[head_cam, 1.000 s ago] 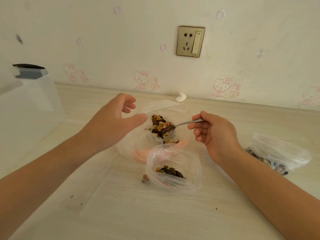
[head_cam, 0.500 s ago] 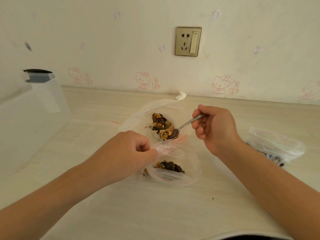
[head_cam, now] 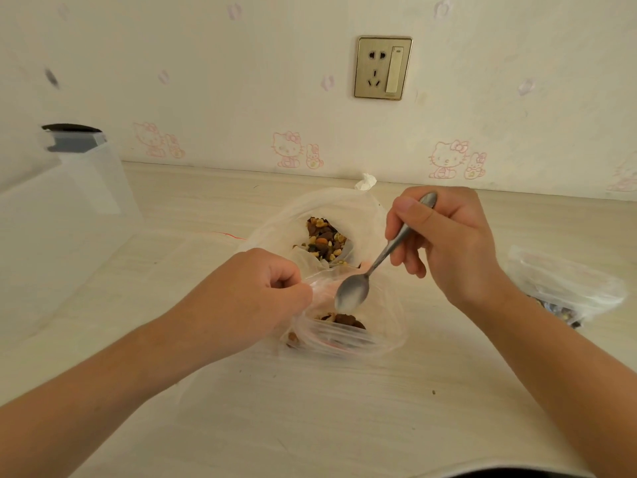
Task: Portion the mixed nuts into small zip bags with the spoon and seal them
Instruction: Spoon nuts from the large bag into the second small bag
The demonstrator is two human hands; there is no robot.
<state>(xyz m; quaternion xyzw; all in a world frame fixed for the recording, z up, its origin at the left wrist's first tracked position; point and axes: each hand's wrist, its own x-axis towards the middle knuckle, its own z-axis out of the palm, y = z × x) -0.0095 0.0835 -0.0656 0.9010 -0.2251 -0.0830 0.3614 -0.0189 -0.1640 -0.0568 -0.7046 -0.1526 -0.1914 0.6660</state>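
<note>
A small clear zip bag (head_cam: 386,336) lies open on the pale wooden table, some mixed nuts (head_cam: 341,319) inside it. My left hand (head_cam: 255,298) pinches the left side of its mouth and holds it open. My right hand (head_cam: 444,243) grips a metal spoon (head_cam: 358,288) by the handle. The spoon's bowl is tipped down inside the bag's mouth and looks empty. Behind it stands a larger clear bag (head_cam: 331,208) with the mixed nut supply (head_cam: 324,238) showing inside.
A filled clear bag (head_cam: 565,288) lies at the right. A translucent plastic box (head_cam: 65,215) with a grey latch stands at the left. A crumpled white scrap (head_cam: 366,182) lies by the wall, under a power socket (head_cam: 383,67).
My left hand came down from the large bag and pinched the small bag's mouth. The spoon carried nuts from the large bag into the small bag and now looks empty.
</note>
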